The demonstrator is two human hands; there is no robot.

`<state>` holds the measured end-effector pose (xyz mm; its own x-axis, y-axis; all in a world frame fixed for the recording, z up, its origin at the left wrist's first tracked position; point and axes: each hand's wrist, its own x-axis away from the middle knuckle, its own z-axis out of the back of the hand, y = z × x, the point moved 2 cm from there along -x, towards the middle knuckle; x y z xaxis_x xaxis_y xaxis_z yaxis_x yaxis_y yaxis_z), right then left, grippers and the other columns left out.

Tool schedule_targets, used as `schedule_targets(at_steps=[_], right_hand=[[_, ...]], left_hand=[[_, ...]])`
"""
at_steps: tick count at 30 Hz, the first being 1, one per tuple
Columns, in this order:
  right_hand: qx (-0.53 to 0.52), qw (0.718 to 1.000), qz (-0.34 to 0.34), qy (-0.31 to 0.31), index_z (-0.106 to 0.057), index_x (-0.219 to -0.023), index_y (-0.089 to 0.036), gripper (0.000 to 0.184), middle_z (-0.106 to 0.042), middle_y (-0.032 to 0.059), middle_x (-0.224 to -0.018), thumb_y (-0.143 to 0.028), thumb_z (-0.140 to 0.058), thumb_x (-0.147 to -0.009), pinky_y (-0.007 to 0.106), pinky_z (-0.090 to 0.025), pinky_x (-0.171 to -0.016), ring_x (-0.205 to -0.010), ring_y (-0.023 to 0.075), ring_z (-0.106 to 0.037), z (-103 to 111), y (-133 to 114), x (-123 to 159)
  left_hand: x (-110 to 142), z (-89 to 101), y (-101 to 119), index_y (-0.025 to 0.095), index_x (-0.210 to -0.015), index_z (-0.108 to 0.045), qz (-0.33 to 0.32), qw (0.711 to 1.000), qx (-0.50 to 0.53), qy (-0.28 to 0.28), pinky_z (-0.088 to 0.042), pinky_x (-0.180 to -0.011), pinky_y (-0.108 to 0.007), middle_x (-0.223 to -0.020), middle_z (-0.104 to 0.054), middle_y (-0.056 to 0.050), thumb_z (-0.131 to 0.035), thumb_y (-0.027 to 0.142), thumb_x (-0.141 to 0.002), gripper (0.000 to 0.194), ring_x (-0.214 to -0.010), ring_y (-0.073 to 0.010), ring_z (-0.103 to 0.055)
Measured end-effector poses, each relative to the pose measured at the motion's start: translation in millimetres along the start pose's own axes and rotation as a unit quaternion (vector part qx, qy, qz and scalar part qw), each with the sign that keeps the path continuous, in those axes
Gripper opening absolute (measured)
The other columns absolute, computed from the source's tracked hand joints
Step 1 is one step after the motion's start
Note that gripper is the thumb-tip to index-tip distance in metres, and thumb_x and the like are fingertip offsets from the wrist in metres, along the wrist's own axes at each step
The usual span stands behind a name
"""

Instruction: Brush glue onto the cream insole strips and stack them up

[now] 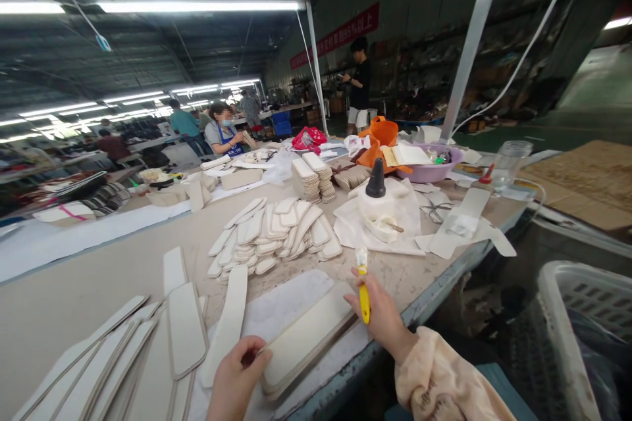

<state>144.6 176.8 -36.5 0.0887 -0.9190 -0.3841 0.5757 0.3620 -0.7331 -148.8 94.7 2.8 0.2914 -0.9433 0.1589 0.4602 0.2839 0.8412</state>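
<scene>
Right hand [382, 316] grips yellow brush [365, 299] by the handle, at the right end of the panel stack [306, 342]. Brush long axis runs near-to-far; white-coated bristles point away, handle end toward the person. Left hand [241, 371] has thumb and finger at the stack's left end; can't tell if pinching or resting. Stack axis runs near-left to far-right, roughly parallel to the surface [128, 256] edge, narrow paper strip between. Room beyond brush up to white cloth [345, 227]; long panels [113, 355] crowd the left.
</scene>
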Motion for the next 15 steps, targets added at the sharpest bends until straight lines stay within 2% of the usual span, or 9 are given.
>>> schedule_targets(at_steps=[2,4,8,11,15], right_hand=[[-0.041,0.999,-0.015,-0.008,-0.042,-0.097,-0.024,0.023,-0.056,0.0127,-0.128,-0.029,-0.058,-0.082,0.041,-0.048,-0.091,-0.113,0.0254,-0.058,1,-4,-1],[-0.092,0.995,-0.026,-0.024,-0.041,-0.096,-0.024,0.024,-0.056,0.0118,-0.128,-0.029,-0.059,-0.081,0.040,-0.049,-0.089,-0.110,0.0244,-0.060,1,-8,-2],[-0.215,0.976,-0.040,-0.012,-0.038,-0.095,-0.024,0.027,-0.056,0.0117,-0.126,-0.031,-0.061,-0.081,0.037,-0.051,-0.085,-0.093,0.0192,-0.065,6,-16,-6],[-0.288,0.956,-0.054,0.017,-0.036,-0.095,-0.025,0.032,-0.052,0.0115,-0.129,-0.032,-0.063,-0.081,0.037,-0.052,-0.082,-0.089,0.0171,-0.064,15,-24,-9],[-0.412,0.907,-0.089,0.017,-0.032,-0.092,-0.025,0.034,-0.052,0.0103,-0.128,-0.035,-0.063,-0.082,0.035,-0.055,-0.072,-0.079,0.0141,-0.063,26,-43,-12]], left_hand=[[8,-2.7,13,0.018,-0.070,-0.060,0.008,0.992,0.123,0.005,-0.038,-0.059,-0.023,-0.061,-0.054,0.004,-0.068,0.040,-0.065,0.024,-0.061,-0.0131,-0.048],[15,-6.3,28,0.018,-0.070,-0.061,0.022,0.972,0.234,0.010,-0.038,-0.055,-0.021,-0.061,-0.055,0.005,-0.073,0.040,-0.062,0.027,-0.059,-0.0110,-0.047],[24,-7.7,46,0.018,-0.076,-0.062,0.058,0.929,0.364,0.044,-0.040,-0.051,-0.019,-0.064,-0.062,0.004,-0.082,0.038,-0.053,0.036,-0.057,-0.0101,-0.052],[25,-0.3,44,0.022,-0.082,-0.061,0.068,0.905,0.411,0.086,-0.048,-0.058,-0.023,-0.074,-0.069,0.003,-0.083,0.038,-0.050,0.042,-0.065,-0.0143,-0.061],[31,9.0,19,0.026,-0.081,-0.060,0.069,0.877,0.442,0.176,-0.054,-0.067,-0.024,-0.082,-0.071,0.007,-0.085,0.044,-0.045,0.048,-0.074,-0.0153,-0.066]])
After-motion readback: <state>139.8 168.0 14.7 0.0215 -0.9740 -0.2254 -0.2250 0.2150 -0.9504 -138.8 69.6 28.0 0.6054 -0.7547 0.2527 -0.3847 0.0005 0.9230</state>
